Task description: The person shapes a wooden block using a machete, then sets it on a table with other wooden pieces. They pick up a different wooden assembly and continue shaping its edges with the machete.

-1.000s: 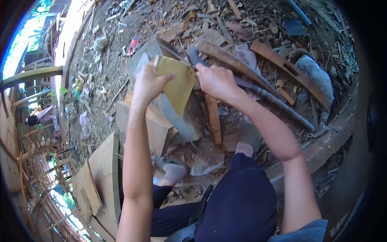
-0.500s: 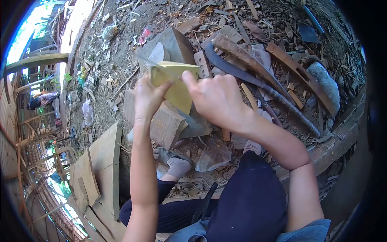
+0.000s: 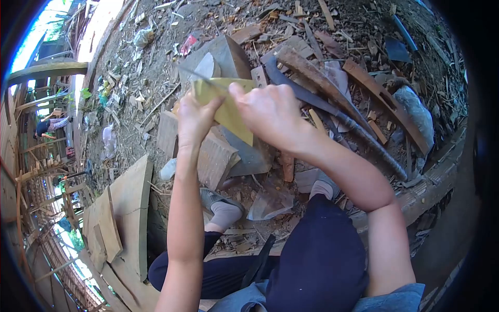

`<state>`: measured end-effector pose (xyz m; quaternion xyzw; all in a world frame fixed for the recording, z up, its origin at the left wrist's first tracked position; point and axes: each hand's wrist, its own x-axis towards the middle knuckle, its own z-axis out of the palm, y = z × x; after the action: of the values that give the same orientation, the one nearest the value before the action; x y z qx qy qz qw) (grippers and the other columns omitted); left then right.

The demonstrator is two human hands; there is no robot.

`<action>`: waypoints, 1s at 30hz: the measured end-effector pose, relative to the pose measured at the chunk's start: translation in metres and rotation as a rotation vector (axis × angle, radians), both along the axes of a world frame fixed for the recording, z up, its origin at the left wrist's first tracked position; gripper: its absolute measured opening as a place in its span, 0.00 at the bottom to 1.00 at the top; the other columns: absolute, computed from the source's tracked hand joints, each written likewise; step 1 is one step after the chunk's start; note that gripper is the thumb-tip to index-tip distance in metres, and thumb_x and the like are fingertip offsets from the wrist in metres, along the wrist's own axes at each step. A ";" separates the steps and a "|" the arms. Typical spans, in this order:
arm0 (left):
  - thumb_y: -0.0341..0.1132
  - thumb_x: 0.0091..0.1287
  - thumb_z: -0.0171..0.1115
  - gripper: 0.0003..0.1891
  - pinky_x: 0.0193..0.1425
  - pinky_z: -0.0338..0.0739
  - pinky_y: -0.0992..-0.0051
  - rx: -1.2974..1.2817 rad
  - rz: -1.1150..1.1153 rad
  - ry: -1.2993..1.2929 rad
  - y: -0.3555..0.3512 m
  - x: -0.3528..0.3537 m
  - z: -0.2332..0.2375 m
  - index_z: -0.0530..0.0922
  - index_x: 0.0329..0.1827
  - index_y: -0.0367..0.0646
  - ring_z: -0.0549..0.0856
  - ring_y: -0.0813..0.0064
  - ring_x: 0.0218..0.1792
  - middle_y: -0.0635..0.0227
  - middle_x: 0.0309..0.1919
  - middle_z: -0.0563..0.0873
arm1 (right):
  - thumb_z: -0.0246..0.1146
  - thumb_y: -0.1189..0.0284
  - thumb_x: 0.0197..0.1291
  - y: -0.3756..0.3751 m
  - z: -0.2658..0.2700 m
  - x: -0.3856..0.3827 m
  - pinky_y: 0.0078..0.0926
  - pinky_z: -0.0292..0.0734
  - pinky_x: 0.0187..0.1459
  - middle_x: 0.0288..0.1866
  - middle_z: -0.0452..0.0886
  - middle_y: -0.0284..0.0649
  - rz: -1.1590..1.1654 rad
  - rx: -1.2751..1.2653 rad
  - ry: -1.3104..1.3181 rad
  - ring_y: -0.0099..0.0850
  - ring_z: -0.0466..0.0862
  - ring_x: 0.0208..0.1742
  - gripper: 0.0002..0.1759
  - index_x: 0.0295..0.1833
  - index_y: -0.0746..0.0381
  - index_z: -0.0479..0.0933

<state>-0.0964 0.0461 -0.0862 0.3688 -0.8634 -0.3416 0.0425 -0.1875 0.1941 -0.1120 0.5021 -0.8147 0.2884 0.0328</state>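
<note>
A stiff-looking yellow sheet (image 3: 233, 115) is pinched at its left edge by my left hand (image 3: 195, 117), thumb on the near face. My right hand (image 3: 270, 112) is closed in a fist at the sheet's upper right, its thumb pointing left. A thin grey blade (image 3: 200, 76) runs from beyond the sheet's top left edge toward that fist; its handle end is hidden in the fingers. Under the hands lie a grey metal-looking block (image 3: 231, 54) and a squared wooden block (image 3: 213, 158).
A curved machete (image 3: 312, 99) lies on the right beside long wooden pieces (image 3: 387, 99). Wooden boards (image 3: 122, 208) lean at the left. Wood chips and scraps cover the ground around my feet. A clear plastic bag (image 3: 270, 204) lies between them. Another person (image 3: 52, 125) is far left.
My right hand has shifted slightly left and up along the sheet, and the blade's angle has steepened a little. The sheet's lower corner has swung slightly right. My left hand keeps its grip.
</note>
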 end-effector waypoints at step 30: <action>0.37 0.58 0.74 0.35 0.59 0.78 0.66 -0.146 -0.440 -0.137 -0.050 -0.042 0.014 0.73 0.70 0.38 0.89 0.59 0.50 0.51 0.49 0.88 | 0.55 0.64 0.71 0.040 -0.027 -0.033 0.53 0.78 0.29 0.24 0.82 0.50 -0.150 0.049 -0.348 0.52 0.85 0.28 0.09 0.48 0.57 0.72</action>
<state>-0.1385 -0.0036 -0.0726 0.1903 -0.9462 -0.2536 -0.0651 -0.2202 0.2339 -0.1388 0.3832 -0.8499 0.3477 -0.0995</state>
